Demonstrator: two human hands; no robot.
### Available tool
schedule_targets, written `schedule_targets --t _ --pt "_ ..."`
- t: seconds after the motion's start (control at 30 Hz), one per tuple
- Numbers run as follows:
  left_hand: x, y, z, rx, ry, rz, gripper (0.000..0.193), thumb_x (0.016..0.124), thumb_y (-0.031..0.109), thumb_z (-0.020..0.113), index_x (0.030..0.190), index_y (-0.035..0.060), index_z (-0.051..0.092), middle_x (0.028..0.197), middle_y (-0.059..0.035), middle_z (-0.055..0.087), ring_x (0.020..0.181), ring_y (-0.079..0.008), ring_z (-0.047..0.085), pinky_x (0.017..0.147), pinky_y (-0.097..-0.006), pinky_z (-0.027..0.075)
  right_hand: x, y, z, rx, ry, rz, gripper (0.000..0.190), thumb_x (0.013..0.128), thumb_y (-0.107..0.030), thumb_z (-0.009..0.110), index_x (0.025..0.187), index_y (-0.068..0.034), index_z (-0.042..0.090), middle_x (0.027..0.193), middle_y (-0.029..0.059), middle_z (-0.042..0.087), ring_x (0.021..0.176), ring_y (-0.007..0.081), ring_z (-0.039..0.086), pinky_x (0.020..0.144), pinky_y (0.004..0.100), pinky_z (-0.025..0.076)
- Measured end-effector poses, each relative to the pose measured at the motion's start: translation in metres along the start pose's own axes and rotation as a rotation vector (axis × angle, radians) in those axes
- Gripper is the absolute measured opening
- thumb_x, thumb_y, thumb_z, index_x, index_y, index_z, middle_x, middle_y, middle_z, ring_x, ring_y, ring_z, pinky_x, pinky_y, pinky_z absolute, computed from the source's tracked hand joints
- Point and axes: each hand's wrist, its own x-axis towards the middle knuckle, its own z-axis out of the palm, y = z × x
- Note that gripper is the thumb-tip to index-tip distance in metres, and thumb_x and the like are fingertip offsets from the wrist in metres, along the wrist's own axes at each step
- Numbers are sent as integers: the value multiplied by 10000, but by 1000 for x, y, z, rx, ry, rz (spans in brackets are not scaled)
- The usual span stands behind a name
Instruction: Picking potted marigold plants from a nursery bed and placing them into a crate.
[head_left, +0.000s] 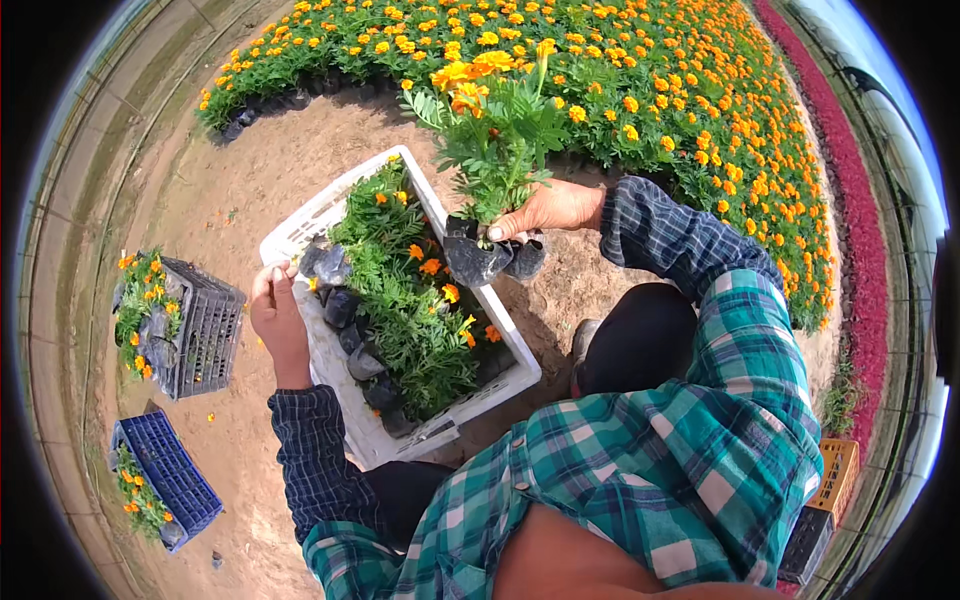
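Note:
In my right hand are marigold plants with orange-yellow blooms, gripped by their black plastic grow bags above the crate's far right rim. The bags hang at my fingers, at least two of them. My left hand is at the left rim of a white plastic crate, thumb and fingers drawn together; what lies between them is unclear. Inside the crate, more marigolds lie on their sides, leaves toward the middle and black bags along the left wall.
A dense bed of marigolds spreads ahead and to the right, beside a strip of magenta plants. At left on bare soil stand a black crate and a blue crate with marigolds. A yellow crate sits at lower right.

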Motion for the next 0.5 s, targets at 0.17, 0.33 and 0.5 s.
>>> schedule_targets --t 0.17,0.33,0.5 --pt "-17 55 14 -275 -53 12 197 947 140 497 1019 -20 585 901 -44 614 800 -78 538 758 -227 430 34 -29 56 -209 -245 -110 384 740 -404 750 832 -40 669 705 20 626 626 100 534 561 290 432" --pt "-27 73 -14 -378 -77 87 176 940 130 510 1014 -10 588 842 -8 558 724 -61 478 682 -207 408 66 -26 104 -155 -382 -82 318 785 -377 717 793 -65 654 648 -24 550 608 75 476 579 256 406" --pt "-28 57 -15 -281 -305 -88 178 838 9 555 1011 -14 589 777 21 537 686 -30 442 615 -197 388 83 -18 137 -150 -568 173 380 789 -464 683 707 -94 653 622 -32 535 612 79 464 595 245 379"
